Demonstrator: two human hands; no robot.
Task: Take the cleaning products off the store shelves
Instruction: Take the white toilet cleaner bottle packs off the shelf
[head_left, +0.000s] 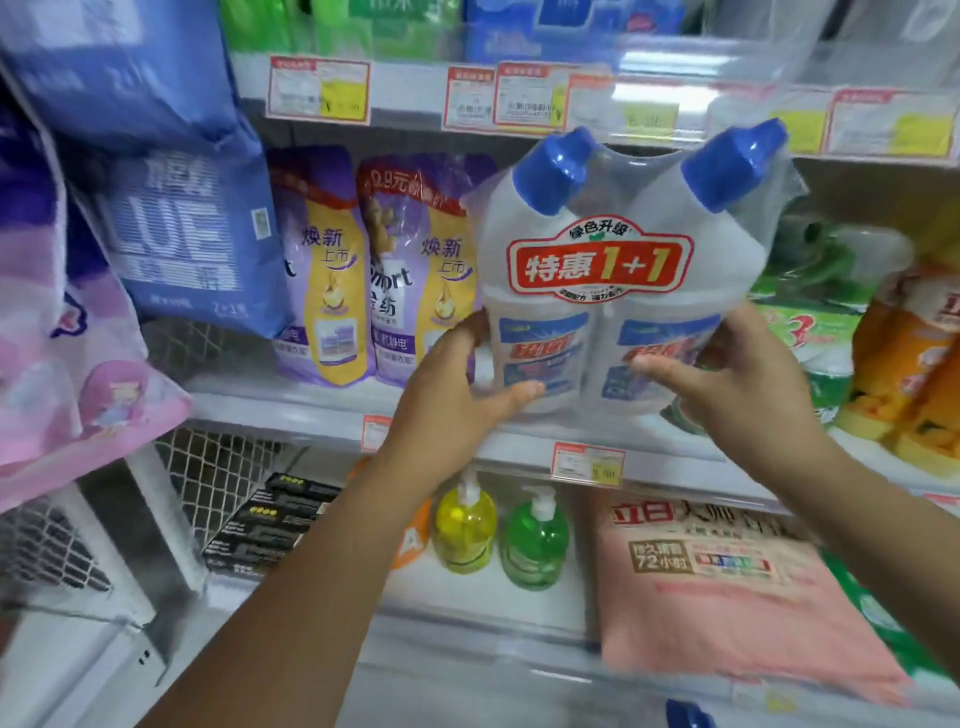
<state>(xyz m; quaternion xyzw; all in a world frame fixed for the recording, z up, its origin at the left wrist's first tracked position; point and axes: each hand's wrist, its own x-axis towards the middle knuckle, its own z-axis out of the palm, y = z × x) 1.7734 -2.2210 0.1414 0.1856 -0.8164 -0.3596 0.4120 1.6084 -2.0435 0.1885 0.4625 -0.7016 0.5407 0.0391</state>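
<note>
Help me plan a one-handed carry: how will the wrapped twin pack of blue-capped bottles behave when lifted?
The twin pack is probably heavy for its size: two opaque bottles, held by both the left hand and right hand. Its glossy wrap likely feels slippery and sits loose near the blue caps, so the bottles may shift. The bottles look stiff.

This is a shop, the household-cleaning aisle by the look of it. White shelves (301, 410) run in tiers, with red-and-yellow price tags (318, 89) clipped along their front edges. The goods stand in repeats: purple refill pouches (322, 270) side by side, pump bottles (465, 525) on the tier below, a pink detergent bag (727, 587) beside them — and a shrink-wrapped twin pack (597, 270) wears a red "1+1" offer sticker.
</note>
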